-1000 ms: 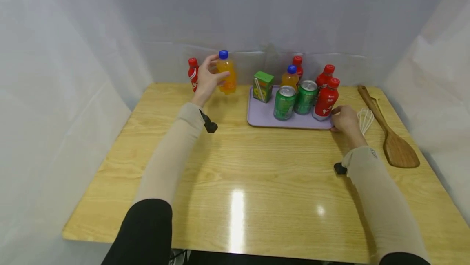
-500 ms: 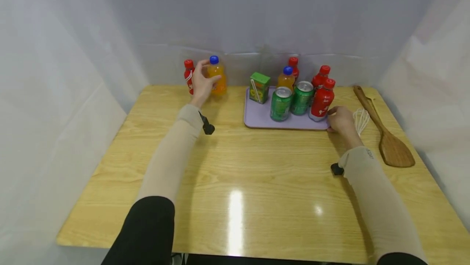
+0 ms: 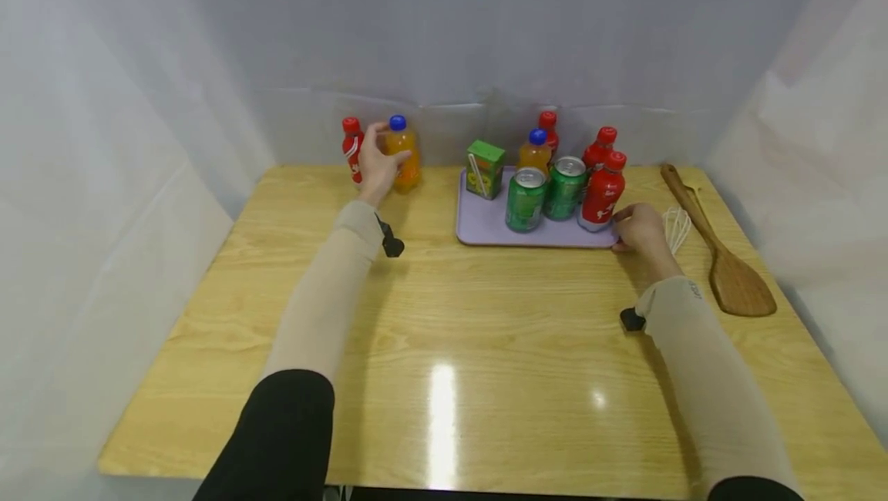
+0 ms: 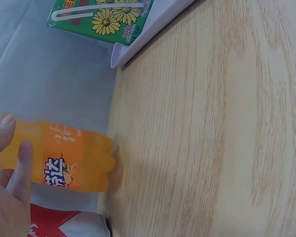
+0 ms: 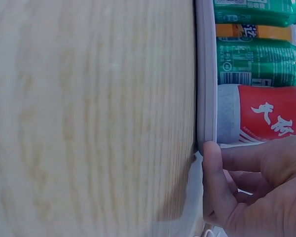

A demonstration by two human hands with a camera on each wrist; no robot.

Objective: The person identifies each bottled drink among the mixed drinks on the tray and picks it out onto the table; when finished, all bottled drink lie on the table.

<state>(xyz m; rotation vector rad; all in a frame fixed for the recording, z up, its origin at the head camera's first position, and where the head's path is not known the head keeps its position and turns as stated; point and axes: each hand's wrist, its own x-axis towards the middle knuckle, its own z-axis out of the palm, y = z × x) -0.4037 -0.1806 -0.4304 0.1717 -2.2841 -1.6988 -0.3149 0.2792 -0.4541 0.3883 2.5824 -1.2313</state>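
My left hand (image 3: 377,168) grips an orange soda bottle (image 3: 408,166) with a blue cap, thumb on one side and fingers on the other. The bottle is upright at the back left, its base at the tabletop in the left wrist view. Just left of it is a red bottle (image 3: 351,152), partly hidden by my hand. My right hand (image 3: 641,228) pinches the front right corner of a lilac tray (image 3: 486,233); in the right wrist view the thumb (image 5: 212,158) presses on its rim. Beside that hand stands a red bottle (image 3: 602,196) on the tray.
The tray also bears a green juice box (image 3: 485,169), two green cans (image 3: 526,202), another orange soda bottle (image 3: 534,156) and more red-capped bottles (image 3: 600,143) at the back. A whisk (image 3: 676,228) and wooden turner (image 3: 739,285) lie to the right. A pale sheet hangs behind the table.
My left hand has moved the orange soda bottle left and down to the tabletop, close beside the red bottle. My right hand keeps its hold on the tray corner. The head view has shifted slightly.
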